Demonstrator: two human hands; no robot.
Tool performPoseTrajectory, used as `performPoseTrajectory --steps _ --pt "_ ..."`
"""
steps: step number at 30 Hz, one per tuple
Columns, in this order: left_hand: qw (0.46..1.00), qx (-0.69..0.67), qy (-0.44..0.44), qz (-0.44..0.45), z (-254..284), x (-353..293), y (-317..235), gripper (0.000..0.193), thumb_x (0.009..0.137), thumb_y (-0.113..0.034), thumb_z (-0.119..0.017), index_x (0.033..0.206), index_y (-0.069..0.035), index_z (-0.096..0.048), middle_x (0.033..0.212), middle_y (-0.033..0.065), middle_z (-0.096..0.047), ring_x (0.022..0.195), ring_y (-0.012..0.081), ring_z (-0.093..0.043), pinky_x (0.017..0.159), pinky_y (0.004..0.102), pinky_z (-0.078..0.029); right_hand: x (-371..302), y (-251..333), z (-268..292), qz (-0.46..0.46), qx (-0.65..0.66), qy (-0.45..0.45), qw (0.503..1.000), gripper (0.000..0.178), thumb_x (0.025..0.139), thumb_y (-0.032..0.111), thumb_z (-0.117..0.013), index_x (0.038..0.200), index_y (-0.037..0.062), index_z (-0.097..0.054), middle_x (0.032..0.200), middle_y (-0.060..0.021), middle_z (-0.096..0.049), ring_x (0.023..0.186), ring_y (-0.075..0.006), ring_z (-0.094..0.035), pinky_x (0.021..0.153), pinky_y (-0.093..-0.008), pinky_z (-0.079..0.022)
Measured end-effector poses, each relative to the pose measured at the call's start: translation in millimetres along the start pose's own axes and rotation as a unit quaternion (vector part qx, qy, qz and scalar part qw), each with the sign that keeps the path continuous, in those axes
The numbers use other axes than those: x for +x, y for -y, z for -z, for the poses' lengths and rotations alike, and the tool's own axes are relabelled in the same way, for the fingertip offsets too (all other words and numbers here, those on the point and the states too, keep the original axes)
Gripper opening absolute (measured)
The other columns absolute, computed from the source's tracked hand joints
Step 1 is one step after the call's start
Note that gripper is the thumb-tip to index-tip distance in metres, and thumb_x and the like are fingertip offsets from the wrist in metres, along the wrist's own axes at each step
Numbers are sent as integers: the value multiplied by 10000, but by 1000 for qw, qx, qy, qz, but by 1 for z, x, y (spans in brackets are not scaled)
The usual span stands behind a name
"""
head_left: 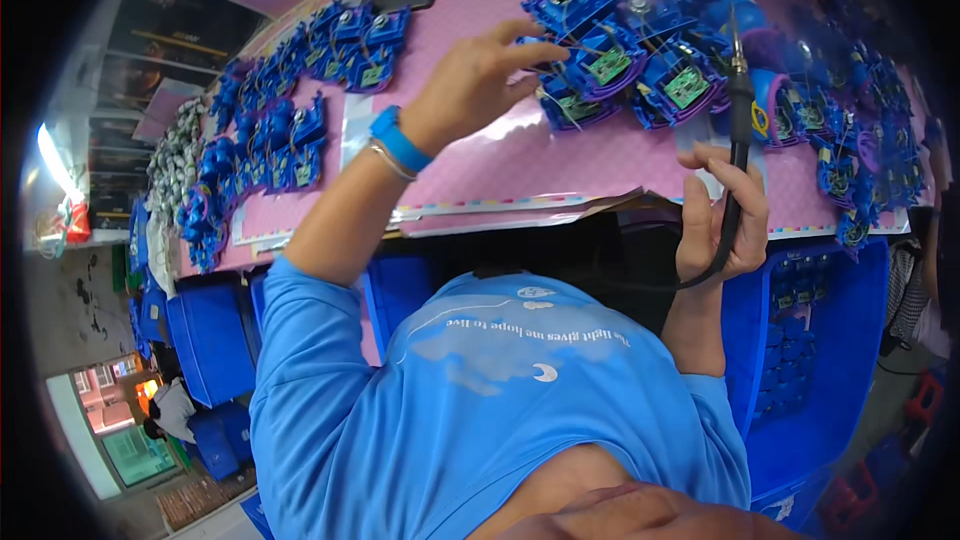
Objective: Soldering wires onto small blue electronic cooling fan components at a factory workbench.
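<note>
My right hand (728, 215) is closed around the dark handle of a soldering iron (740, 110), its metal tip pointing up and away from me. The iron's cord loops down past my wrist. My left hand (480, 75) stretches over the pink table with thumb and fingers apart. Its fingertips are at the left edge of a blue plastic housing (605, 50) that carries a green circuit board and thin wires; whether they touch it I cannot tell. Beside it lies another blue housing with a green board (686, 88) and a purple rim.
Several more blue housings with boards (360, 45) stand in rows on the left of the pink table (460, 185). Others crowd the right side (850, 110). Silvery parts (175, 160) are heaped at the far left. Blue bins (210, 340) stand below the table, one at right (800, 420) holding parts.
</note>
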State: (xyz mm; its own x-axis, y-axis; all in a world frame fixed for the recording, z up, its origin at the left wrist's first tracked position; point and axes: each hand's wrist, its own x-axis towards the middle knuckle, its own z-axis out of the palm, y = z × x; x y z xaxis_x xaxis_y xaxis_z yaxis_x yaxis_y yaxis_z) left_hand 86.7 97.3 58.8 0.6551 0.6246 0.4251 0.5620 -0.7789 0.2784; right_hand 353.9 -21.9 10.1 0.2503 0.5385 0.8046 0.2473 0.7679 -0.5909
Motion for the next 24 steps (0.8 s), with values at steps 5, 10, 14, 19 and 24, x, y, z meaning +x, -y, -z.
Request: performPoseTrajectory --steps 5,10,14,19,24 --pt "997 -30 -38 52 -37 22 8 421 817 -24 -780 1212 -163 -731 1248 142 -682 987 328 -726 830 378 -606 5 -6 18 -19 -51 18 998 288 851 -93 -703 1117 -17 -624 993 -234 -707 847 -293 -736 777 -356 -577" --pt "996 0 -92 18 -59 27 25 284 836 -78 -756 1109 -146 -714 1028 95 -697 795 310 -706 684 400 -587 9 -15 19 -26 -60 21 998 298 853 -93 -703 1127 -13 -617 999 -228 -710 830 -286 -735 762 -355 -577" --pt "994 -13 -110 14 -59 35 25 232 835 -80 -763 1056 -133 -713 944 89 -692 757 309 -698 668 395 -577 9 -10 14 -23 -54 32 998 301 851 -98 -696 1129 -16 -614 1006 -231 -710 840 -283 -735 764 -352 -576" --pt "985 -77 -156 16 -38 28 30 161 771 -17 -812 906 -79 -751 854 46 -730 655 163 -630 587 284 -496 5 12 9 -29 -53 53 997 304 871 -117 -631 1160 -31 -599 1077 -243 -684 893 -292 -716 844 -413 -569" --pt "987 -53 -144 40 2 -41 13 168 755 1 -814 887 -76 -746 845 37 -738 638 136 -631 546 268 -481 -5 24 -13 -24 -46 59 997 315 866 -124 -629 1166 -30 -599 1079 -245 -684 892 -286 -716 842 -409 -567"
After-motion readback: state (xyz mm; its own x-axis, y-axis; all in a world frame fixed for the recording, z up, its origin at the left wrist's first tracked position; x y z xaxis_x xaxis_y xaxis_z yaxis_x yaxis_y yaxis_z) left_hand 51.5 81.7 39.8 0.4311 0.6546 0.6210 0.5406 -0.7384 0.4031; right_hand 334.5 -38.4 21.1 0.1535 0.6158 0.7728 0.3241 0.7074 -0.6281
